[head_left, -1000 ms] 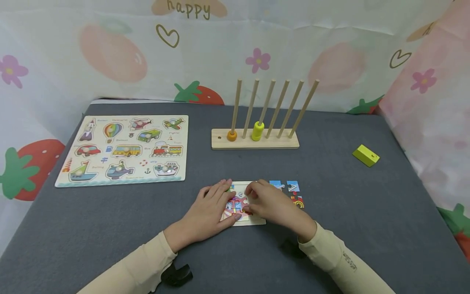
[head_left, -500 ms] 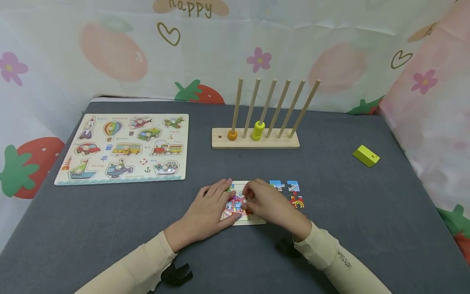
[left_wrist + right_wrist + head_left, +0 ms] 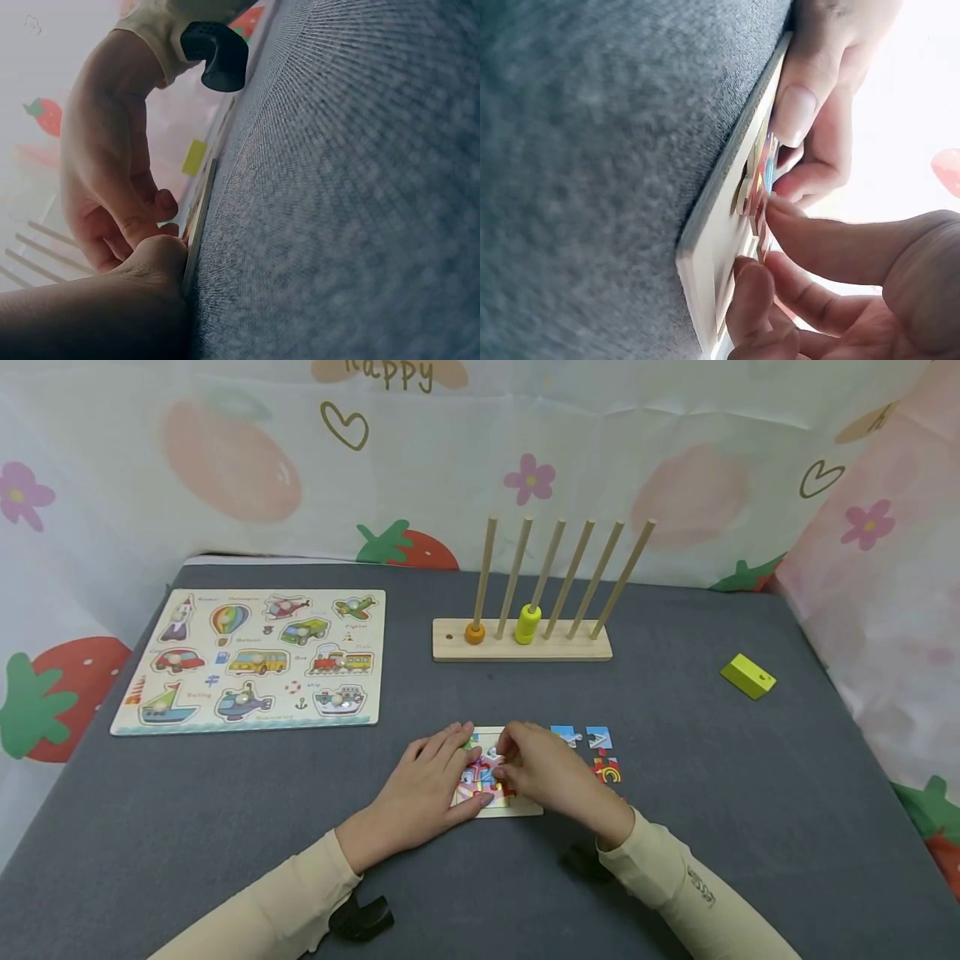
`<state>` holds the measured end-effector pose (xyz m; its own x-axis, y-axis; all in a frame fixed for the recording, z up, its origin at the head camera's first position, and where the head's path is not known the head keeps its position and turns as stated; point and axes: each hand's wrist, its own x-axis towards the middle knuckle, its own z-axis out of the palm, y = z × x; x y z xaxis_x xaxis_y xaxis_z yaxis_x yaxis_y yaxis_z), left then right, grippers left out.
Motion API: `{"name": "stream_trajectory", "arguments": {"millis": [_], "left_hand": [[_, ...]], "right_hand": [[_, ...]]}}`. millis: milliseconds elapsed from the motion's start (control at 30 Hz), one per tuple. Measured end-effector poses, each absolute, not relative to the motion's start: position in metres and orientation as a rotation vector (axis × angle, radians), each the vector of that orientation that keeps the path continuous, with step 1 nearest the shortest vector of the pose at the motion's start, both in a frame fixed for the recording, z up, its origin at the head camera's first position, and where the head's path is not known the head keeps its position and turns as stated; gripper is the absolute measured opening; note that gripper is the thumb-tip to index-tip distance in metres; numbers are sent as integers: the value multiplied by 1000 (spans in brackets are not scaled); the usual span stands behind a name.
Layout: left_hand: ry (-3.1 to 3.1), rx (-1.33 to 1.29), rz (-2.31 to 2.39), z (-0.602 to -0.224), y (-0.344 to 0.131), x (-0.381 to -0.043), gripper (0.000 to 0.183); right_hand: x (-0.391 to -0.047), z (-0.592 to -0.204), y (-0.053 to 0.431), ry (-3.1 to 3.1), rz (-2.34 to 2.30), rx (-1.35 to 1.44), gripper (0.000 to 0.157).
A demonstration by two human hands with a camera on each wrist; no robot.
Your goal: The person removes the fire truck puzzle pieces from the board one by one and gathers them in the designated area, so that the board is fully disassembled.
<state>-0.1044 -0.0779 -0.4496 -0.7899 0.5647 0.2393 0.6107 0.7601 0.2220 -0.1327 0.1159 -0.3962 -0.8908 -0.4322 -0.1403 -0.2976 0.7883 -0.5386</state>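
A small wooden jigsaw board (image 3: 517,811) lies on the table with colourful pieces in its tray. My left hand (image 3: 420,789) rests on the board's left side, fingers extended and thumb along the near edge. Over the right half, my right hand (image 3: 562,781) has thumb and fingers bent together around a jigsaw piece (image 3: 757,219), which sits slightly raised and tilted in the right wrist view. That hand hides much of the tray from the head view. Loose jigsaw pieces (image 3: 598,737) lie just right of the board, partly behind the right hand.
A vehicle peg puzzle (image 3: 251,660) lies at the back left. Behind the jigsaw stands a wooden peg stand (image 3: 450,649) with upright rods, an orange bead (image 3: 474,633) and yellow-green beads (image 3: 527,624). A yellow block (image 3: 748,676) sits at the right.
The right hand has shifted very slightly left over the board, its fingers still at the piece. My left hand stays in place. The head view has tilted a little.
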Motion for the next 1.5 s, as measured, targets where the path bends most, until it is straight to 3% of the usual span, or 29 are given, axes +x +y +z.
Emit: {"name": "stream_trajectory", "arguments": {"millis": [467,700,1000,1300,1500], "left_hand": [[-2814,-923,-455,-450,-79,-105,57],[-2824,-920,-459,-449,-80,-105,58],[-2807,-929,-444,-452,-79,-106,56],[-2833,-933,-491,-452,-79,-106,57],[-2812,-935,-479,-453,-79,-106,54]], "right_hand": [[-145,-386,134,2543,-1060,-442,3],[-148,-392,131,2548,-962,-448,12],[-136,-391,119,2631,-675,-550,41],[-131,-393,117,2686,-587,-755,28],[-132,-394,118,2702,-540,-870,29]]}}
